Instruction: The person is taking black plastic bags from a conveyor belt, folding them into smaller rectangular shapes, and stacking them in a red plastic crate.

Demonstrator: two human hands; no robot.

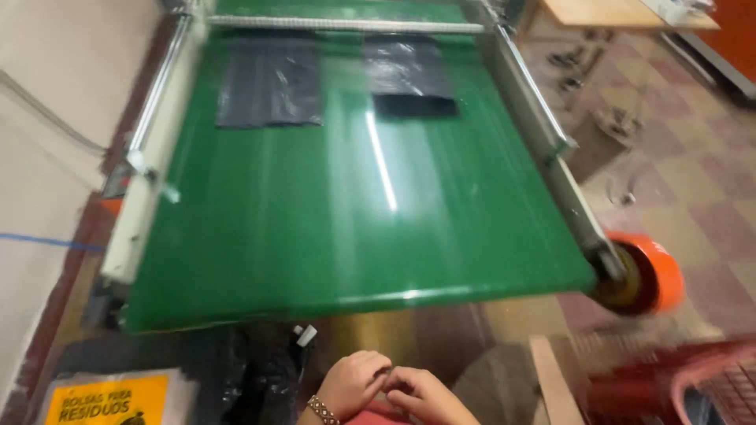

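Left hand and right hand meet at bottom edge, fingers curled, touching each other over red thing; whether they grasp it, cannot tell. Beaded bracelet on left wrist. Above: green conveyor belt, two black plastic bags at far end. Orange roller at right.

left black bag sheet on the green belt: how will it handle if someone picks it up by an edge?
The left black plastic sheet lies flat and thin on the green belt, so it would likely droop floppy when lifted by one edge. Its glossy sheen suggests a slippery surface. It looks very light for its area and would probably slide or flutter if pushed. Motion blur hides how many layers it has.
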